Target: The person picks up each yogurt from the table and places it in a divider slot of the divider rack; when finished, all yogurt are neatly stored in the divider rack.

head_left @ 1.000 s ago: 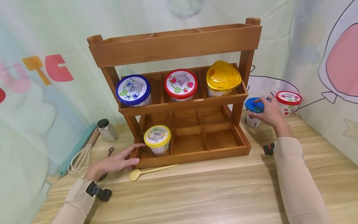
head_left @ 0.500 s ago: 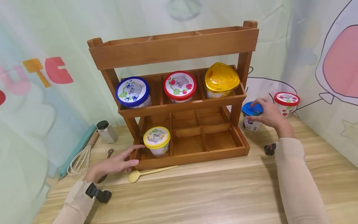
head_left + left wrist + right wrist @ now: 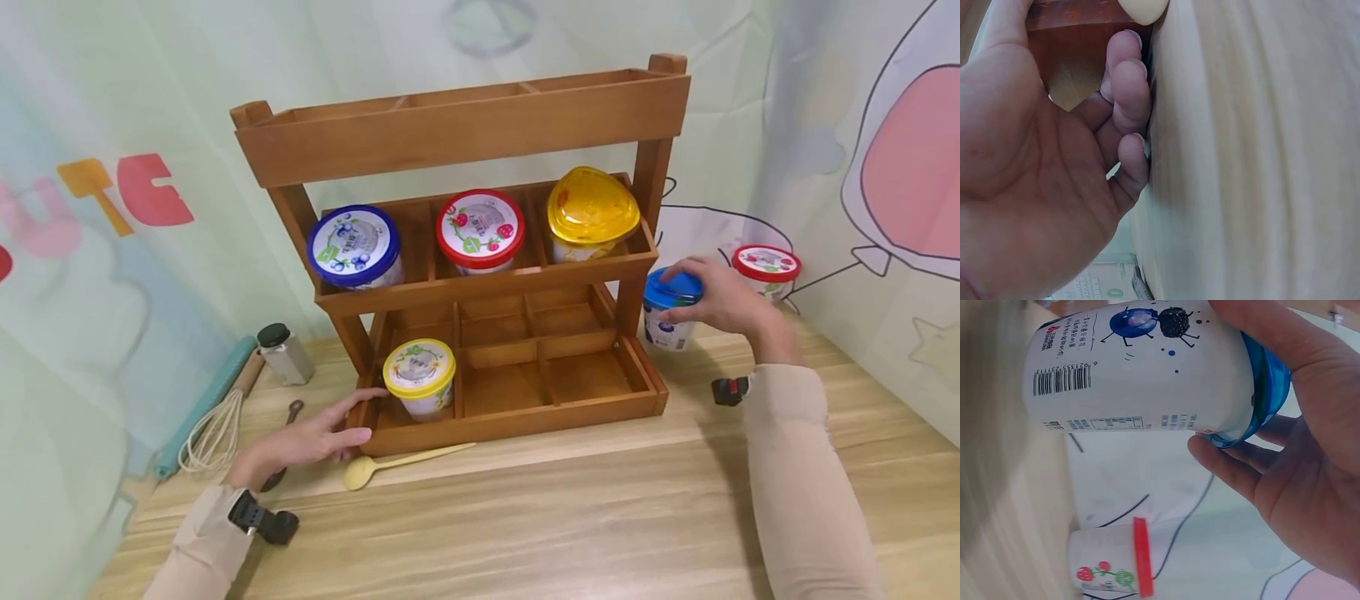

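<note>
My right hand (image 3: pixel 723 296) grips a white cup with a blue lid (image 3: pixel 667 312) from above, thumb and fingers round the lid. In the right wrist view the cup (image 3: pixel 1147 369) shows a blueberry picture and a barcode. It stands close beside the right post of the wooden rack (image 3: pixel 465 125). My left hand (image 3: pixel 315 433) touches the lower left corner of the rack, index finger at its side and thumb toward the front. In the left wrist view the other fingers (image 3: pixel 1132 97) bend loosely beside the wood. A yellow-lidded cup (image 3: pixel 420 379) sits in the compartment nearest that hand.
The middle tier holds a blue-rimmed cup (image 3: pixel 354 247), a red-lidded cup (image 3: pixel 480 229) and a cup with a domed yellow lid (image 3: pixel 592 208). Another red-lidded cup (image 3: pixel 767 271) stands behind my right hand. A yellow spoon (image 3: pixel 360 472), whisk (image 3: pixel 217 433) and jar (image 3: pixel 285 354) lie left.
My right hand has brought the blue-lidded cup a little to the left and toward me, closer to the rack's right post. The left hand has stayed at the rack's corner.
</note>
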`<state>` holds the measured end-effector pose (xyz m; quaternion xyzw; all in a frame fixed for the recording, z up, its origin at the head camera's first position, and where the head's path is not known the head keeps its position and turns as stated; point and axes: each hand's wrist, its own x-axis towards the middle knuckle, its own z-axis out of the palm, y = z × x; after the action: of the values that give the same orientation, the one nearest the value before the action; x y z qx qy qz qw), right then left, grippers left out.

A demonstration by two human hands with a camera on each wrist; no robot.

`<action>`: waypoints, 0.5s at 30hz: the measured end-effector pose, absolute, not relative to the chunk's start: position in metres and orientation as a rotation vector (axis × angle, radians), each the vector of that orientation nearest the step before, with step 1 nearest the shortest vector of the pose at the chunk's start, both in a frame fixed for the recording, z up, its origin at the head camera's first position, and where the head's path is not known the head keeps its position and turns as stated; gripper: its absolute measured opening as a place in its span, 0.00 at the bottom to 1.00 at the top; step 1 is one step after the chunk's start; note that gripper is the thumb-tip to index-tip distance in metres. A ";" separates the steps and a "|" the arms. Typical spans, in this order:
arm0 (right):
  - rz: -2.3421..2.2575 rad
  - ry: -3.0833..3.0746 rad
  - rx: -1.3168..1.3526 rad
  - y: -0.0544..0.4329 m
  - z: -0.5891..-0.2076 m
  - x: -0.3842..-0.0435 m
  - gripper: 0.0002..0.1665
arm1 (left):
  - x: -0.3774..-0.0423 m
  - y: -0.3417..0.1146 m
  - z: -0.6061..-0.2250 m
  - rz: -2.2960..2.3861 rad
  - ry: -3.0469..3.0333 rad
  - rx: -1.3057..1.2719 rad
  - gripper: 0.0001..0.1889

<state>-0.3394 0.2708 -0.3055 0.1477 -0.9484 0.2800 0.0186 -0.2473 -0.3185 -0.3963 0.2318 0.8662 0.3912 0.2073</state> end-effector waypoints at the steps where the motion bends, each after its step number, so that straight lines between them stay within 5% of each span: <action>1: 0.870 -2.940 0.459 0.271 -0.303 -0.338 0.37 | -0.248 -0.319 -0.396 1.089 2.410 0.645 0.32; 15: 0.820 -2.911 0.524 0.271 -0.277 -0.312 0.33 | -0.249 -0.319 -0.396 1.081 2.410 0.655 0.32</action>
<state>-0.3122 0.2711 -0.2769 0.1705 -0.9478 0.2670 0.0360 -0.2485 -0.3191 -0.3964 0.2354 0.8661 0.3885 0.2085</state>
